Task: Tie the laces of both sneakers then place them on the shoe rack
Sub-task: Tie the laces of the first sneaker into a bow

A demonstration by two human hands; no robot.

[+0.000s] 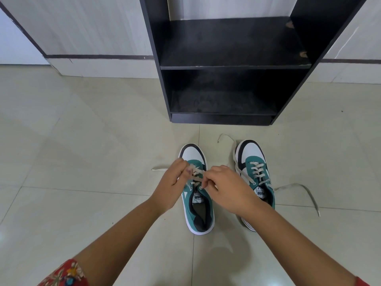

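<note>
Two teal, white and black sneakers stand side by side on the tiled floor, toes toward the rack. Over the left sneaker (198, 211), my left hand (172, 186) and my right hand (224, 188) each pinch a strand of its pale lace (195, 174) above the eyelets. One end of that lace trails left on the floor. The right sneaker (254, 168) stands untouched, its lace (305, 188) untied and spread loosely across the floor on both sides. The black shoe rack (233, 67) stands just beyond the shoes with two open shelves, both bare.
Pale floor tiles (82, 151) stretch to the left and right of the shoes. A light wood-pattern wall with a dark strip (99, 57) runs behind the rack. A red patterned sleeve (66, 273) shows at the bottom left.
</note>
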